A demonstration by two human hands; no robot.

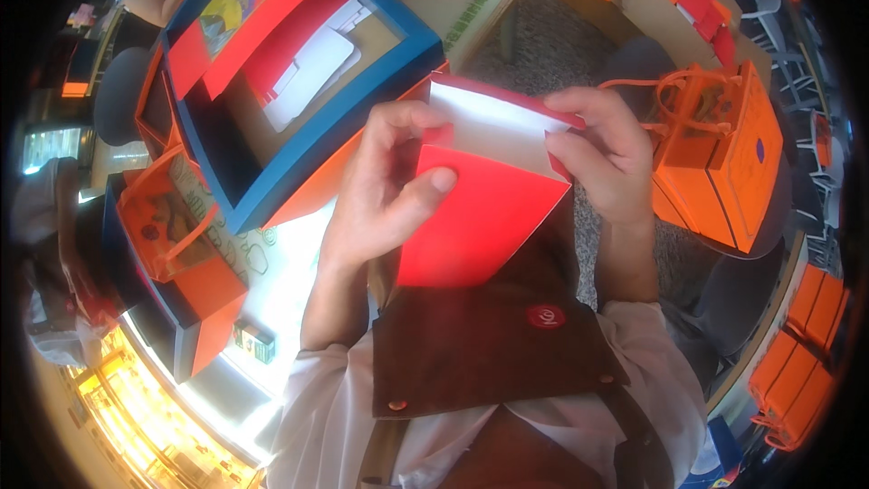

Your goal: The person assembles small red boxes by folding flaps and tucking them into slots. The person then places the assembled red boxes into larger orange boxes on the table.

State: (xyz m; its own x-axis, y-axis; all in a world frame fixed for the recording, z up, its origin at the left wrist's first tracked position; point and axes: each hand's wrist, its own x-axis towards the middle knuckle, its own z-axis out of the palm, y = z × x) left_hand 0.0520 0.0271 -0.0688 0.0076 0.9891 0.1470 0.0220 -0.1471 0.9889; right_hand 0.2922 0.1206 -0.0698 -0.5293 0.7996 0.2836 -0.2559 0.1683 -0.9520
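Note:
In front of my chest I hold up a red paperboard box (480,217) with a white inside, its top end open toward me. My left hand (385,181) grips its left side, the thumb pressed on the red front face and the fingers behind and at the edge. On the opposite side, my right hand (602,154) pinches the upper right edge and a flap between thumb and fingers. Left of the box, a big blue-rimmed box (339,113) stands open; flat white and red folded cartons (312,72) lie inside it.
Orange gift bags with handles stand at the left (186,263) and at the right (715,154). A brown carton (634,0) at the upper right holds several red pieces. More orange boxes (801,353) sit at the far right. A lit display case (145,407) is at the lower left.

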